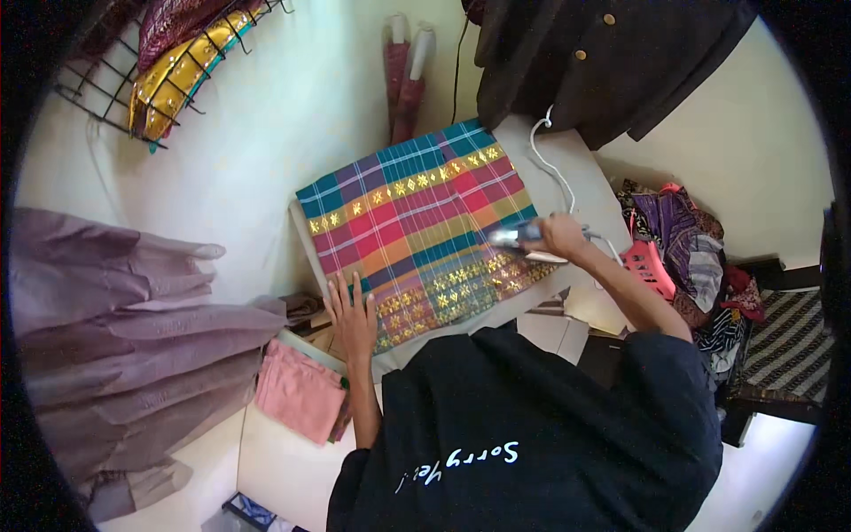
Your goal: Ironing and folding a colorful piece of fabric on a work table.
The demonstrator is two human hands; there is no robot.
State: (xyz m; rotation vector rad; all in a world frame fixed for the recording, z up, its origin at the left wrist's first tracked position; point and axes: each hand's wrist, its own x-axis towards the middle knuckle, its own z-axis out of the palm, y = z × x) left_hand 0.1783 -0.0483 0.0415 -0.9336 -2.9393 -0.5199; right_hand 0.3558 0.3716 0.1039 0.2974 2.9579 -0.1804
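Note:
A plaid woven cloth [392, 219] in teal, red and orange, with bands of gold motifs, lies spread over a pale ironing board [585, 159]. My right hand [562, 236] grips a clothes iron [515, 237] near the cloth's right edge; the iron is blurred, and whether its soleplate touches the fabric is hard to tell. From the iron's area a white cord [558, 169] runs up towards the far end of the board. My left hand [351, 316] rests flat with fingers spread at the cloth's left edge, holding nothing.
Dark garments [552, 66] hang over the board's far end. On the right, a pink plastic basket [648, 269] holds heaped clothes. Folded pink cloth [302, 389] lies at lower left, beside hanging mauve fabric [146, 346]. A black wire rack [120, 100] and rolled fabrics [404, 93] are against the wall.

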